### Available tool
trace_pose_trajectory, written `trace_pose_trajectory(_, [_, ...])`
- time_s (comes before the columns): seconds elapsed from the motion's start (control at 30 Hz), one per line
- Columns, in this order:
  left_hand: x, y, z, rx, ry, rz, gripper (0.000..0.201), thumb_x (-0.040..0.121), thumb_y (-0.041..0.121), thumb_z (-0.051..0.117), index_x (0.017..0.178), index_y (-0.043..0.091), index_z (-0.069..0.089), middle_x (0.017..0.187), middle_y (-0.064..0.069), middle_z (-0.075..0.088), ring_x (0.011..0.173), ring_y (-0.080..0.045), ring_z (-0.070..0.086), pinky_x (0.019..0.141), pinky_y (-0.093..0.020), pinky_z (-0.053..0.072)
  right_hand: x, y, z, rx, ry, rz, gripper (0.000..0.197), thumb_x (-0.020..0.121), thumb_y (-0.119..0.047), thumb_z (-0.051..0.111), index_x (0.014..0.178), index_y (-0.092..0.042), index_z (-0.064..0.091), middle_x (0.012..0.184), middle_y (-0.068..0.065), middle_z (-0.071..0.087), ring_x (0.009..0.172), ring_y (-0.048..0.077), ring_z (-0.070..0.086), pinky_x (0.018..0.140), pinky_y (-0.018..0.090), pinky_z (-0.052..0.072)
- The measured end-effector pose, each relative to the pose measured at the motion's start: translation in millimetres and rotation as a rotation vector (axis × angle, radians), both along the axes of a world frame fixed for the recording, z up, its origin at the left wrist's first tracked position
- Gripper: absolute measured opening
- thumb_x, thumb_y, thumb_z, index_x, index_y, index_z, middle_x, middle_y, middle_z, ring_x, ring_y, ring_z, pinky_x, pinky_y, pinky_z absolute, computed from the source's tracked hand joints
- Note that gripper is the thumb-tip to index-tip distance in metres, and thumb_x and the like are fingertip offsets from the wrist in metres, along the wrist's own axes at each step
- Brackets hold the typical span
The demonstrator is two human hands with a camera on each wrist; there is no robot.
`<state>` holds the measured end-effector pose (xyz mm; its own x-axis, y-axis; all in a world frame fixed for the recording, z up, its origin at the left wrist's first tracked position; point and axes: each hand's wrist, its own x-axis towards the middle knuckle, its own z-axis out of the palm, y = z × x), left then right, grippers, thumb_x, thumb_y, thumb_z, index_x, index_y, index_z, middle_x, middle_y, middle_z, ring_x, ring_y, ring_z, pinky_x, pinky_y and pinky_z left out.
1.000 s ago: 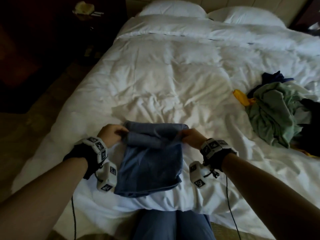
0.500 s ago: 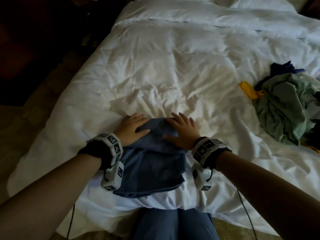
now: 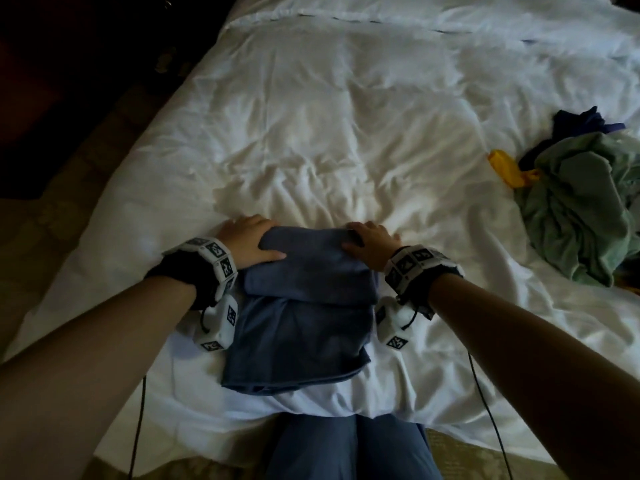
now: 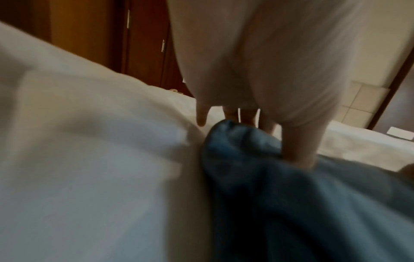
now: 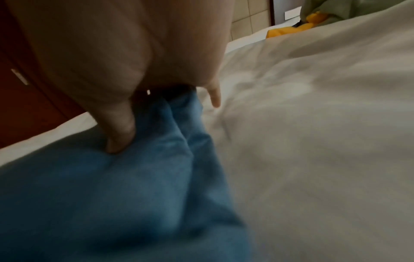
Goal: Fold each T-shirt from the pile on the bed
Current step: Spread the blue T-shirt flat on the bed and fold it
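The half-folded blue cotton T-shirt [image 3: 304,306] lies at the near edge of the white duvet-covered bed [image 3: 346,133], its far end doubled over. Half a second ago both palms lay flat on that fold; now the left hand [image 3: 247,245] and right hand [image 3: 370,245] clasp its two far corners, thumbs on top, probably for another fold. The rumpled green, navy and yellow clothes pile [image 3: 578,209] waits far right

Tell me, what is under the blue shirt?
The blue T-shirt lies on the white duvet; both hands, left hand and right hand, grip its far corners. Whatever lies beneath is covered.
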<state>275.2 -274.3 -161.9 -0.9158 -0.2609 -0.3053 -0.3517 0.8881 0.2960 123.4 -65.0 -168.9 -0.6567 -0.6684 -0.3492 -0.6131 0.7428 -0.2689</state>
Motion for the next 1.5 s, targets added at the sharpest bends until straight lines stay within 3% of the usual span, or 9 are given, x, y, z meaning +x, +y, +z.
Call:
trace_pose_trajectory(0.13, [-16, -8, 16, -0.058, -0.119, -0.04, 0.044, 0.081, 0.04, 0.07, 0.117, 0.016, 0.06, 0.116, -0.013, 0.051, 0.112, -0.035, 0.048, 0.095, -0.045, 0.043, -11, -12, 8, -0.082, -0.023, 0.074, 0.03, 0.089, -0.03, 0.058, 0.111, -0.01, 0.06, 0.111, 0.012, 0.061, 0.106, 0.029, 0.056, 0.089, 0.037, 0.042])
trace_pose_trajectory(0.23, [-26, -15, 24, -0.029, 0.057, 0.072, 0.027, 0.082, 0.027, 0.071, 0.102, 0.01, 0.066, 0.106, -0.017, 0.057, 0.101, -0.038, 0.056, 0.088, -0.046, 0.048, -25, -22, 18, -0.16, 0.059, -0.001, 0.026, 0.088, -0.026, 0.059, 0.111, -0.014, 0.06, 0.116, 0.009, 0.059, 0.111, 0.028, 0.054, 0.09, 0.038, 0.043])
trace_pose_trajectory(0.47, [-50, -20, 49, 0.074, 0.415, 0.268, 0.018, 0.095, 0.017, 0.054, 0.105, 0.004, 0.051, 0.1, -0.022, 0.06, 0.09, -0.037, 0.057, 0.07, -0.036, 0.039, -54, -40, 54, -0.342, 0.269, -0.155, 0.032, 0.09, -0.024, 0.054, 0.122, -0.019, 0.057, 0.121, 0.012, 0.052, 0.118, 0.032, 0.045, 0.089, 0.038, 0.036])
trace_pose_trajectory(0.7, [-27, -6, 69, 0.168, 0.474, 0.161, 0.021, 0.087, 0.011, 0.064, 0.105, 0.008, 0.053, 0.096, -0.012, 0.061, 0.088, -0.029, 0.058, 0.074, -0.035, 0.044, -46, -12, 70, -0.157, 0.156, -0.073, 0.037, 0.089, -0.02, 0.052, 0.125, -0.023, 0.058, 0.123, 0.013, 0.055, 0.118, 0.035, 0.048, 0.095, 0.045, 0.042])
trace_pose_trajectory(0.93, [23, 26, 67, 0.327, 0.224, -0.069, 0.039, 0.082, 0.004, 0.07, 0.119, 0.01, 0.059, 0.089, 0.004, 0.055, 0.081, -0.012, 0.053, 0.073, -0.022, 0.04, 1, 40, 74, -0.064, 0.055, 0.055, 0.039, 0.085, -0.016, 0.059, 0.123, -0.023, 0.058, 0.12, 0.009, 0.061, 0.114, 0.03, 0.054, 0.096, 0.043, 0.044])
trace_pose_trajectory(1.13, [47, 61, 40, 0.339, -0.047, -0.084, 0.036, 0.081, 0.027, 0.074, 0.113, 0.023, 0.057, 0.089, 0.002, 0.056, 0.071, -0.005, 0.052, 0.06, -0.008, 0.04, 35, 64, 50, 0.187, -0.112, 0.136, 0.055, 0.086, -0.03, 0.066, 0.135, -0.014, 0.048, 0.136, 0.009, 0.051, 0.126, 0.026, 0.047, 0.101, 0.029, 0.034])
trace_pose_trajectory(1.27, [38, 59, 34, 0.281, 0.238, 0.252, 0.018, 0.086, 0.03, 0.068, 0.086, 0.014, 0.063, 0.081, -0.002, 0.061, 0.081, -0.02, 0.059, 0.072, -0.024, 0.04, 18, 68, 41, -0.183, -0.104, -0.306, 0.036, 0.09, -0.031, 0.06, 0.116, -0.007, 0.061, 0.12, 0.014, 0.062, 0.109, 0.028, 0.058, 0.086, 0.027, 0.041])
trace_pose_trajectory(1.43, [26, 43, 4, 0.612, 0.247, 0.573, 0.047, 0.081, 0.027, 0.073, 0.118, 0.008, 0.05, 0.11, -0.008, 0.06, 0.107, -0.025, 0.057, 0.098, -0.037, 0.044, 2, 68, 11, -0.309, -0.404, -0.515, 0.041, 0.086, -0.04, 0.065, 0.109, -0.007, 0.057, 0.091, 0.008, 0.059, 0.081, 0.021, 0.056, 0.074, 0.03, 0.047])
trace_pose_trajectory(1.5, [23, 44, -3, 0.682, 0.231, 0.582, 0.054, 0.082, 0.024, 0.073, 0.127, 0.009, 0.047, 0.116, -0.008, 0.055, 0.111, -0.023, 0.053, 0.101, -0.036, 0.042, -1, 65, -1, -0.344, -0.534, -0.538, 0.05, 0.083, -0.04, 0.067, 0.113, -0.001, 0.061, 0.101, 0.013, 0.065, 0.096, 0.027, 0.062, 0.089, 0.039, 0.05])
